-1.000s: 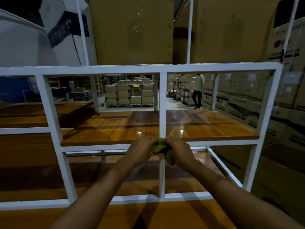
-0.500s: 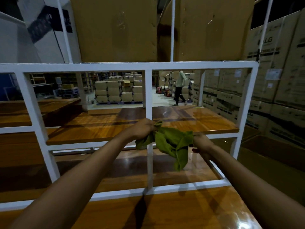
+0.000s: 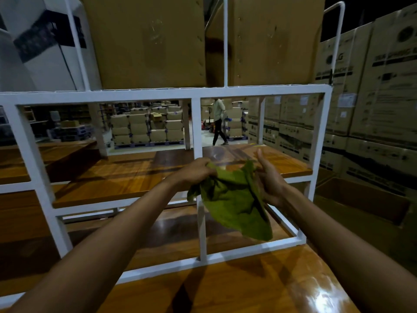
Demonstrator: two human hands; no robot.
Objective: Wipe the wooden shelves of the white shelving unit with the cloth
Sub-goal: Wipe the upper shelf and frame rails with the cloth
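A green cloth hangs spread between both hands in front of the white shelving unit. My left hand grips the cloth's upper left edge with curled fingers. My right hand holds the right edge, palm turned inward, fingers partly raised. Behind the cloth lies a glossy wooden shelf at mid height. A lower wooden shelf sits under it, and a nearer wooden surface runs along the bottom of the view.
Large cardboard boxes stand on top of the unit. Stacked cartons line the right side, with an open box below them. Through the frame a person walks among pallets of boxes. More wooden shelves extend left.
The bunched cloth has been pulled open between my hands, which moved apart. The cloth now hangs lower and wider, and the view shifted closer to the unit.
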